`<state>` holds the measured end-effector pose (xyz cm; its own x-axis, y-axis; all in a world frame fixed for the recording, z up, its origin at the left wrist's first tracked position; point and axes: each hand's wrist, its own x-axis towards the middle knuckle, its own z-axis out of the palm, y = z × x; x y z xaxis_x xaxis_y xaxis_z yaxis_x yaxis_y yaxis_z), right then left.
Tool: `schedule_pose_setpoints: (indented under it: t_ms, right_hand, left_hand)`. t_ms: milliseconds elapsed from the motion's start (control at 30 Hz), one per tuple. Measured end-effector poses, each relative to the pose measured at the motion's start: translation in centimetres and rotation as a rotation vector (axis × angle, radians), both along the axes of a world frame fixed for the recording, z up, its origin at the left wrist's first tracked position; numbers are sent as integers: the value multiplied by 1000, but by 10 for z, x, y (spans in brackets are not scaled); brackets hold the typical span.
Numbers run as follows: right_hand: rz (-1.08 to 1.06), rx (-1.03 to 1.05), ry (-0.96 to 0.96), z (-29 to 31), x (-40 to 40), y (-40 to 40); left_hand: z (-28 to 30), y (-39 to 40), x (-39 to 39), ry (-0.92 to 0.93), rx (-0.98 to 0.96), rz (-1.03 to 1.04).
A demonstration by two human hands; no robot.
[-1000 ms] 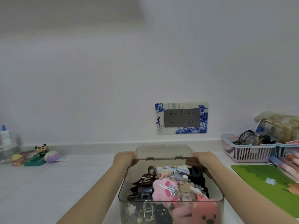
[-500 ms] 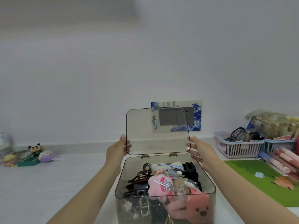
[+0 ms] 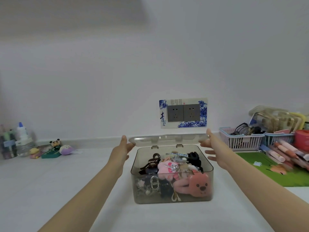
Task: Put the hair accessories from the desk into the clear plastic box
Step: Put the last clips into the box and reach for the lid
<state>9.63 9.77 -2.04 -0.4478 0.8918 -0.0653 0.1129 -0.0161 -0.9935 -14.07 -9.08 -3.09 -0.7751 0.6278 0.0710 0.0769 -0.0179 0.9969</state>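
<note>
While both bare forearms reach forward over the white desk (image 3: 50, 190), the smoky clear plastic box (image 3: 172, 186) sits between them, straight below the blue-and-white wall socket plate (image 3: 183, 113). Its hinged transparent lid (image 3: 167, 139) is swung up and lies nearly level above the box's far edge, seen almost edge-on. The left hand (image 3: 122, 149) is at the lid's left end, fingers loosely extended, thumb side touching or just beside the lid corner; whether it grips cannot be told. The right hand (image 3: 213, 148) is spread open, one fingertip at the lid's right corner and the other fingers splayed toward the box, holding nothing firmly.

Inside the box lies a heap of hair accessories: a brown claw clip (image 3: 151, 163) toward the left, a pink plush clip (image 3: 167, 168) in the middle, a black scrunchie (image 3: 194, 158) at the far right, and a pink bear-face plush (image 3: 199, 185) pressed against the near wall.

Far left of the box, by the wall, stand small cartoon figurines (image 3: 55, 148) and a clear pen holder (image 3: 10, 144). Right of the box are a pink plastic basket (image 3: 240, 141) with spectacles and a green mat (image 3: 275, 168).
</note>
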Motion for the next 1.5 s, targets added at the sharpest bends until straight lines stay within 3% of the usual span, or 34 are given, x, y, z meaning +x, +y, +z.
schedule_pose_setpoints:
  t_ms: [267,700,1200,1500]
  right_hand:
    - [138,-108,17,-25,10,-24]
    - [157,25,-34,-34,17,-49]
    - [104,23,-9,-35,-57,62]
    - [147,-18,-45,-27,-80,104]
  left_hand:
    - [-34,-21,17,-47,-123,-74]
    - [-37,-17,37,-82,-93,-241]
    - [-39,99,-44,-121,-46,-290]
    - [-28,141,-69,-102,-175,-336]
